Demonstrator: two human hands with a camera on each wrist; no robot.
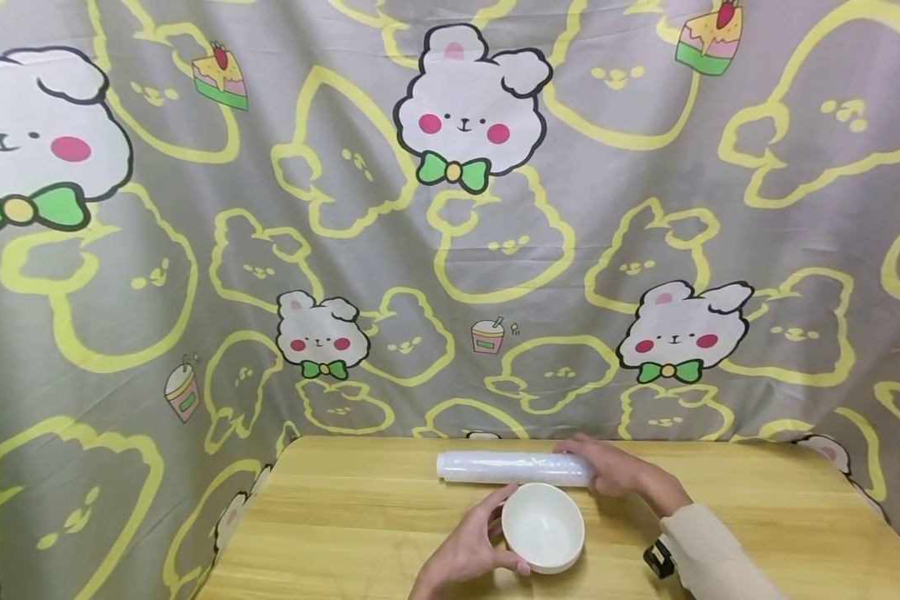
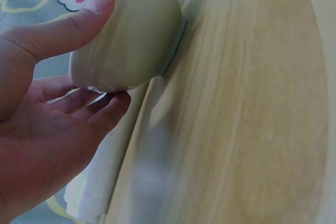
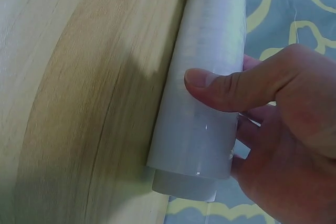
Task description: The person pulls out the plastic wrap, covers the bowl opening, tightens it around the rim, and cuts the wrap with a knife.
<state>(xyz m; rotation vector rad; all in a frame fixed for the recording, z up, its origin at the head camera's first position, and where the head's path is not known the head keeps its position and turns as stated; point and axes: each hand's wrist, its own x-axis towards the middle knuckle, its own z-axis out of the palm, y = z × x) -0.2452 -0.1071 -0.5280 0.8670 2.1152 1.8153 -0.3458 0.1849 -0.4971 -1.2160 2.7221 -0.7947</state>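
Note:
A small white round bowl [image 1: 543, 529] stands near the front of the table, its opening facing up. My left hand [image 1: 471, 543] grips its left side, thumb at the near edge and fingers curled round the far side. In the left wrist view the bowl [image 2: 142, 30] has shiny creases and glints near its rim. Just behind it lies a roll of clear plastic wrap [image 1: 498, 467], lengthwise from left to right. My right hand [image 1: 611, 471] holds the roll's right end. The right wrist view shows the thumb [image 3: 202, 80] across the wrap, with fingers on the opposite side and the core end protruding.
The wooden table [image 1: 345, 517] ends at the back against a grey curtain [image 1: 390, 258] printed with rabbits and yellow outlines. Curtain also hangs along the left side. A black device [image 1: 658, 558] sits at the right wrist by the light sleeve [image 1: 708, 550].

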